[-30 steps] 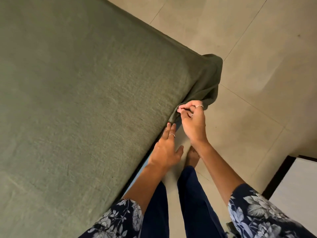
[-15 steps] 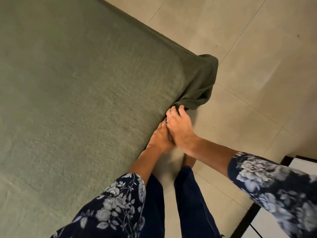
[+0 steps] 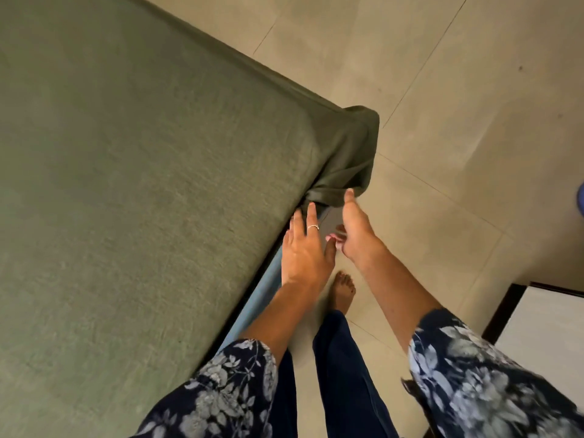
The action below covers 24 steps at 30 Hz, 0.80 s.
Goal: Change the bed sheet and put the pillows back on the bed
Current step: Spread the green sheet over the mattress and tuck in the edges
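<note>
Sleeves of dark navy cloth printed with pale flowers (image 3: 227,393) frame the bottom of the head view, above dark blue trousers (image 3: 344,374) and one bare foot (image 3: 343,289) planted on the beige tiled floor (image 3: 442,90). At lower right stands a white-topped piece of furniture with a dark frame (image 3: 543,327). The left hand (image 3: 303,248), a thin ring on one finger, lies with fingers straight against the side of the mattress, its tips touching the olive-green bed sheet (image 3: 142,184) where the cloth meets the edge. Beside it the right hand (image 3: 355,229) is loose, holding nothing, its thumb raised just under the hanging green corner of the sheet (image 3: 350,153). A strip of pale blue mattress side (image 3: 262,292) shows below the sheet, beside the left forearm. The sheet lies smooth over the bed top, its corner drooping loose toward the floor. A blue object (image 3: 580,200), too cropped to identify, sits at the right edge.
</note>
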Motion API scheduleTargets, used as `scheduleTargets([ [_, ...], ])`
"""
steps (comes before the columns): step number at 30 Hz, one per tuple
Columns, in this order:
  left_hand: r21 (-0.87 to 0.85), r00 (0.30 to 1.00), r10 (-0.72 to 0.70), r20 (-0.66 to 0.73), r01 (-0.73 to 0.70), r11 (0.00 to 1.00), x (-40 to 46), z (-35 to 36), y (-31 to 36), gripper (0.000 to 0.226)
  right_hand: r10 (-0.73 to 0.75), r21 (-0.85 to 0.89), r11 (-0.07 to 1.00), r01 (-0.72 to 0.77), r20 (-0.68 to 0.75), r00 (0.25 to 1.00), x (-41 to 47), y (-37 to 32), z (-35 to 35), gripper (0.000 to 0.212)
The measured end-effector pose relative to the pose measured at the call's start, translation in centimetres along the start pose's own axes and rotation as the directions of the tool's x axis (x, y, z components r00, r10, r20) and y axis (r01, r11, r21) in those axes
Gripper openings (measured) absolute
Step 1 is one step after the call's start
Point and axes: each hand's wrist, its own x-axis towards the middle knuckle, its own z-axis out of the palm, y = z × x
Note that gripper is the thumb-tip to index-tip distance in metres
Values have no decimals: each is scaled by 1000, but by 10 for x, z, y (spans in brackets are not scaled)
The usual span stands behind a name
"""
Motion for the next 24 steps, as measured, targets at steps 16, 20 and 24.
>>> scheduleTargets([
  [16, 142, 996, 84, -15, -81, 987, 11, 13, 9, 80, -836, -306, 451, 838, 182, 517, 0, -35, 19, 20],
  [20, 10, 997, -7, -81, 8, 1000, 27, 5, 19, 81, -796, -619, -330, 713, 589, 143, 27, -27, -8, 32],
  [24, -84, 993, -111, -26, 108, 991, 51, -5, 26, 65, -613, -636, -619, 462, 758, 223, 32, -39, -20, 51],
])
